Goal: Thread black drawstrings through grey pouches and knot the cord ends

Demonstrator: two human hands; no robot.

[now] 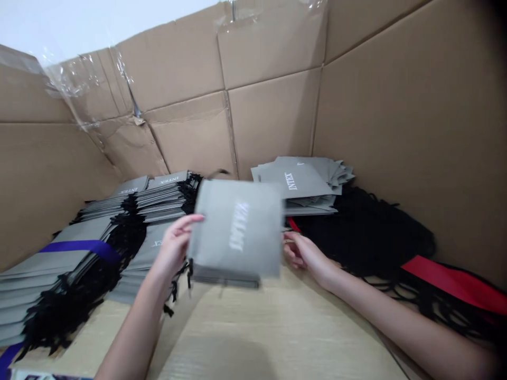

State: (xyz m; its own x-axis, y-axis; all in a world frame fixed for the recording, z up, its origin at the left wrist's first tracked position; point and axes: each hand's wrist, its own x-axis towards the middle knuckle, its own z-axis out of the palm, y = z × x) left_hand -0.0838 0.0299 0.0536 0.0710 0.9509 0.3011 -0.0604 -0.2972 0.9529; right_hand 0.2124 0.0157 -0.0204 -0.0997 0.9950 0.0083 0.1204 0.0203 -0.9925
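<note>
A grey drawstring bag (pixel 237 229) with white INTEX lettering is raised in front of me, blurred by motion. My left hand (pixel 178 240) grips its left edge between thumb and fingers. Just off the bag's right edge is my right hand (pixel 303 253), its fingers curled together; what they pinch, if anything, is too small to make out. Under the raised bag, part of a small pile of grey bags (pixel 225 278) shows, with black cord ends at its left. Behind my right hand lies a heap of black cords (pixel 364 232).
Cardboard walls (pixel 273 116) surround the wooden tabletop (pixel 245 332). Stacks of corded grey bags (pixel 162 198) stand left, one bundle under a purple band (pixel 79 246). More grey bags (pixel 309 179) are piled at the back right. A red strip (pixel 455 282) crosses the black cords.
</note>
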